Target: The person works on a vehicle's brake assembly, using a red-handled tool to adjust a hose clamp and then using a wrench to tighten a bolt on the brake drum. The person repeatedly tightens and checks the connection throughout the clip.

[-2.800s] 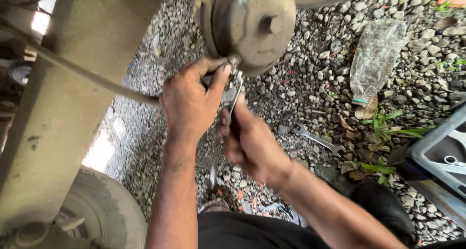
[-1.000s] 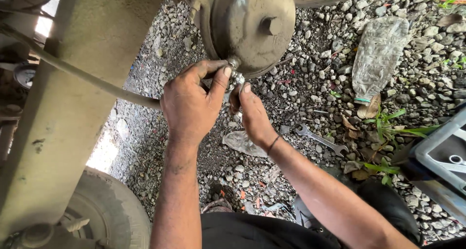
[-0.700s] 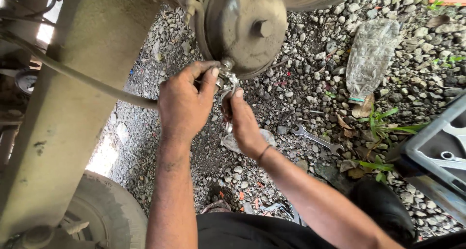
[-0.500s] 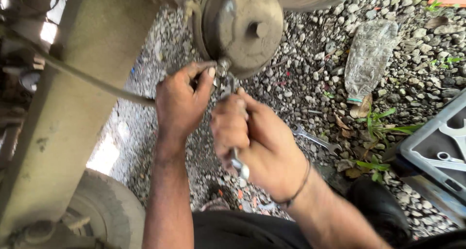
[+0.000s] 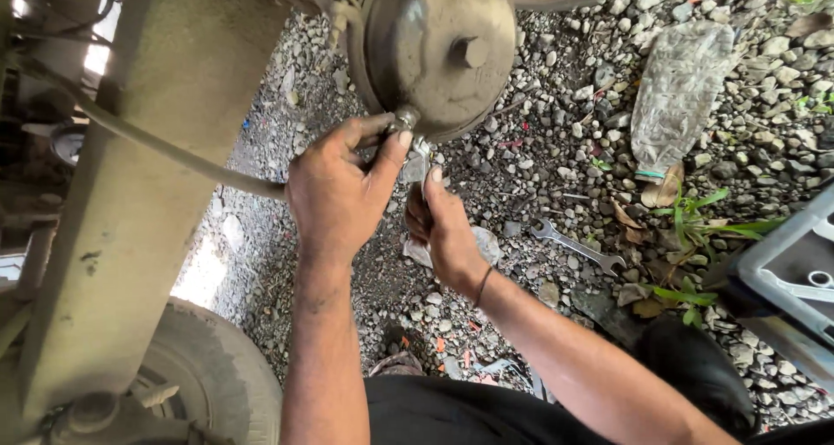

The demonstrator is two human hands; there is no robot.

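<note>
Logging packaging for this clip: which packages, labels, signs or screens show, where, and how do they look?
Plastic bottle: crushed, clear and dirty, lying on the gravel at upper right; any label too unclear to tell.
Signs, screens: none in view.

A spanner [image 5: 578, 247] lies on gravel [image 5: 556, 115] right of the right hand [image 5: 447, 224].

Dull, grimy metal drum [image 5: 439, 50], rough grey gravel [image 5: 556, 163], crumpled clear plastic bottle [image 5: 678, 89]
</note>
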